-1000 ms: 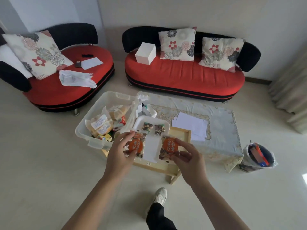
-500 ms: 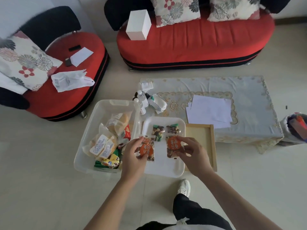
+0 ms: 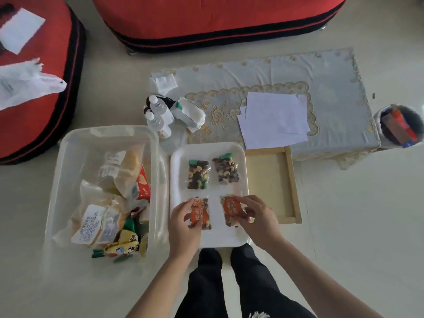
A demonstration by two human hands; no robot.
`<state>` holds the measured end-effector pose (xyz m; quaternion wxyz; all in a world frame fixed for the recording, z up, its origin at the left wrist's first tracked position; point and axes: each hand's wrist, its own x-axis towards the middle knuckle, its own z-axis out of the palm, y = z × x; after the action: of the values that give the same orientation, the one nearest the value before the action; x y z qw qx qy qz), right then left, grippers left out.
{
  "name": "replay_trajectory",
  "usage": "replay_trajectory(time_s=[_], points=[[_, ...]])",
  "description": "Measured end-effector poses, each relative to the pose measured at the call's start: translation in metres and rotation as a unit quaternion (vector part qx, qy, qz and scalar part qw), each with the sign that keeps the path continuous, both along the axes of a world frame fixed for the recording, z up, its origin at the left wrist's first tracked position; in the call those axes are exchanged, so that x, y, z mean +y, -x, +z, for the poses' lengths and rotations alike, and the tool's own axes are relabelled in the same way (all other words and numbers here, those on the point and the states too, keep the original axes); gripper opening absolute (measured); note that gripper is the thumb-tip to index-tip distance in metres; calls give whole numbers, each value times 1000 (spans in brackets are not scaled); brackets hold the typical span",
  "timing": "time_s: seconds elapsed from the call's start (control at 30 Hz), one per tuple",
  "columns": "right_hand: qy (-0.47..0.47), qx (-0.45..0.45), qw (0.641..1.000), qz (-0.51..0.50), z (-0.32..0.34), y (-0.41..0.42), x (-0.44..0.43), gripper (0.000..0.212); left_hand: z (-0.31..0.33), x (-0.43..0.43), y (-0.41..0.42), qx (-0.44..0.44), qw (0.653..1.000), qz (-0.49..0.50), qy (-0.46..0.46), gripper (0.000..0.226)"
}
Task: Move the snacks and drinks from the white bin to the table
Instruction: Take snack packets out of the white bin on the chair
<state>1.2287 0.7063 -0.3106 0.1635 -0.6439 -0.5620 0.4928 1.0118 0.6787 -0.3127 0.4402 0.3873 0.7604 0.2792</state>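
Observation:
A white tray [image 3: 176, 180] lies on a wooden tray [image 3: 268, 180] at the low table's near end. Two clear nut packs [image 3: 198, 174] lie side by side at the tray's far end. My left hand [image 3: 183, 223] pinches an orange-labelled nut pack [image 3: 199, 214] at the tray's near left. My right hand [image 3: 257, 216] pinches a second orange-labelled pack [image 3: 230, 208] at the near right. Both packs are down at the tray surface. The clear white bin [image 3: 68, 161] to the left holds several snack packets [image 3: 107, 203].
Three small water bottles [image 3: 158, 113] and a wrapped white pack [image 3: 190, 113] stand on the cloth-covered table [image 3: 332, 76]. White papers [image 3: 274, 120] lie mid-table. Red sofas [image 3: 206, 17] sit behind, a waste bin [image 3: 400, 127] at the right. My legs [image 3: 229, 283] are below the tray.
The camera tipped down and closer. Both hands lowered the two orange-labelled packs onto the near end of the white tray, a little farther apart.

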Motion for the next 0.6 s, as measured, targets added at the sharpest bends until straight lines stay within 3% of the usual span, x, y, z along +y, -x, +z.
replay_trajectory(time_s=[0.3,0.6], points=[[-10,-16,999,-43,-61,25,-24,58,-54,0,13,-8,1000,2,-23,67],[-11,-31,999,-18,-66,12,-28,61,-58,-21,17,112,989,-98,-24,72]])
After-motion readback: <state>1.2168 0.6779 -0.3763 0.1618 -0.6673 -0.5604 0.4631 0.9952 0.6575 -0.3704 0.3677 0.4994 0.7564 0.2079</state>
